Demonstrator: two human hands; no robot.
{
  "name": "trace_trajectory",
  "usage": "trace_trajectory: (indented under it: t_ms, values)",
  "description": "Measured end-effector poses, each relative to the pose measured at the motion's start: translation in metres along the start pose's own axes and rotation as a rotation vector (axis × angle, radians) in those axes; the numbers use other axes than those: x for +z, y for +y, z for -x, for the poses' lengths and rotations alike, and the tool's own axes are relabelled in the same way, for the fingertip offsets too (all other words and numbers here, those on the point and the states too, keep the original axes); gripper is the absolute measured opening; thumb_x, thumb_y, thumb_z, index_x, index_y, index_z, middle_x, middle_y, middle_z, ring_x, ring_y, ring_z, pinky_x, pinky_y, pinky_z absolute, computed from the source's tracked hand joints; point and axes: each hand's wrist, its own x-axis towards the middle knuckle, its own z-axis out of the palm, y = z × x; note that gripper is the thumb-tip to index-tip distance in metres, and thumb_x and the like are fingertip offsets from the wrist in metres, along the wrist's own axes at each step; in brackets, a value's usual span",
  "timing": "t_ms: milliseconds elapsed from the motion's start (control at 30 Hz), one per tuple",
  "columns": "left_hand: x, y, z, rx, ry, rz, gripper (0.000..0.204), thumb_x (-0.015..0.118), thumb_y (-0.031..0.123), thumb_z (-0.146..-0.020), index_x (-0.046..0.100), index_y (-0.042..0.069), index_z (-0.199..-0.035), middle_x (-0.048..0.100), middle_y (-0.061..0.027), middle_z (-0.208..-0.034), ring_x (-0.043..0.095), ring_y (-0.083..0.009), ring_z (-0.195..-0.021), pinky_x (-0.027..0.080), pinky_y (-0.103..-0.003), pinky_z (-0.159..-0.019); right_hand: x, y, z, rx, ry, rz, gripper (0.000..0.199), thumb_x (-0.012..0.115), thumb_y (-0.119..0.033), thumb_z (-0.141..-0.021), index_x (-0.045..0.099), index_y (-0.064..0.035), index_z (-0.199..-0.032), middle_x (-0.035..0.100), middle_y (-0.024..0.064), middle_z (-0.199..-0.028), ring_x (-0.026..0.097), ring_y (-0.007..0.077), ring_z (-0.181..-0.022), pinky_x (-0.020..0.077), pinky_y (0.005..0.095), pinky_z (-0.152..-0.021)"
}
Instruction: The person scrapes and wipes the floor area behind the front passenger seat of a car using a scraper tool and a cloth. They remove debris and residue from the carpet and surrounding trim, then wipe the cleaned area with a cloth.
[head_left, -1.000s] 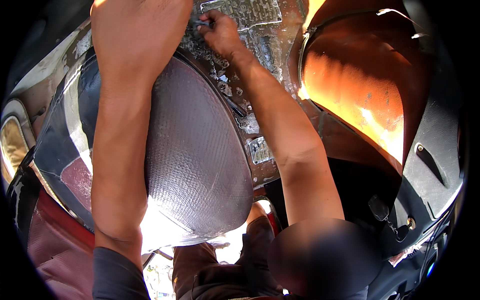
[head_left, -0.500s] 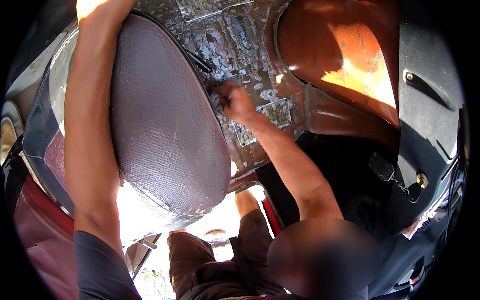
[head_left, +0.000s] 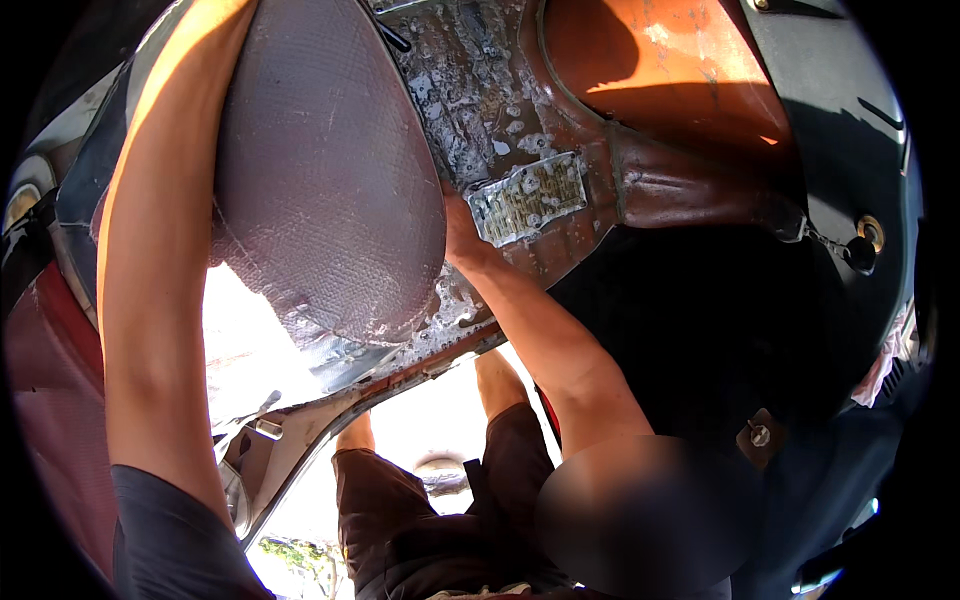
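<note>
A dark maroon, textured vinyl vehicle seat (head_left: 330, 170) fills the middle left. My left forearm lies along its left side and runs out over the top edge, so my left hand is out of the picture. Low beside the seat's right edge is my right hand (head_left: 463, 228), its back and wrist showing. The fingers reach behind the seat edge and are hidden, as is anything in them. Under the hand is the wet brown floor (head_left: 560, 245), streaked with suds. A foamy rectangular ribbed patch (head_left: 530, 198) lies just right of the hand.
An orange-brown rounded panel (head_left: 670, 80) rises at the far right, beside a dark trim panel (head_left: 840, 130). A small chain (head_left: 828, 240) hangs by a round lock (head_left: 871, 233). A black lever (head_left: 396, 38) sticks out by the seat. The door sill (head_left: 400, 372) crosses nearer me.
The view has shifted, so the seat's near end and the floor sit higher. My right hand has gone from the open floor, where it held something dark and blurred, to behind the seat edge.
</note>
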Motion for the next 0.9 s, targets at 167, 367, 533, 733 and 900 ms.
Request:
trace_trajectory:
  t_ms: [167,367,533,733,900]
  values:
    - [-0.038,0.022,0.029,0.070,-0.044,0.190,0.035,0.067,0.018,-0.094,0.058,-0.001,-0.065,0.050,0.0004,-0.057,0.042,-0.0082,-0.059,0.038,-0.032,-0.053,-0.110,-0.002,-0.033,0.248,0.207,0.063,0.029,0.079,-0.007,-0.075,0.065,-0.0049,-0.101,0.060,0.0162,-0.104,0.060,0.0384,-0.100,0.0495,0.0441,-0.088]
    - [-0.133,0.085,0.132,-0.305,-0.076,-0.010,0.028,0.072,0.027,-0.093,0.069,0.002,-0.081,0.059,0.0006,-0.070,0.049,-0.0070,-0.068,0.042,-0.026,-0.067,-0.168,0.117,-0.077,0.334,0.302,0.358,0.025,0.081,-0.012,-0.073,0.067,-0.0018,-0.091,0.067,0.0174,-0.090,0.066,0.0399,-0.087,0.0531,0.0459,-0.077]
    - [-0.166,0.073,0.207,-0.262,-0.118,-0.041,0.017,0.068,0.014,-0.097,0.066,0.002,-0.085,0.056,0.0029,-0.075,0.046,-0.0053,-0.070,0.039,-0.023,-0.067,-0.067,0.040,-0.015,0.241,-0.039,0.208,0.028,0.079,-0.015,-0.076,0.070,-0.0090,-0.103,0.059,0.0182,-0.117,0.062,0.0380,-0.104,0.0538,0.0482,-0.084]
    - [-0.166,0.063,0.243,-0.347,-0.140,0.126,0.013,0.058,0.013,-0.103,0.060,0.001,-0.101,0.051,0.0034,-0.084,0.042,-0.0042,-0.077,0.036,-0.020,-0.070,-0.105,-0.006,-0.051,0.130,-0.004,0.155,0.028,0.072,-0.007,-0.073,0.065,-0.0050,-0.101,0.061,0.0181,-0.109,0.061,0.0379,-0.103,0.0511,0.0458,-0.089]
    - [-0.164,0.064,0.248,-0.302,-0.164,0.064,0.013,0.052,0.013,-0.105,0.056,0.002,-0.098,0.048,0.0000,-0.082,0.041,-0.0063,-0.073,0.038,-0.023,-0.066,-0.152,0.024,-0.167,0.066,0.303,0.450,0.034,0.073,-0.009,-0.076,0.061,-0.0017,-0.106,0.056,0.0207,-0.114,0.059,0.0414,-0.107,0.0503,0.0464,-0.091]
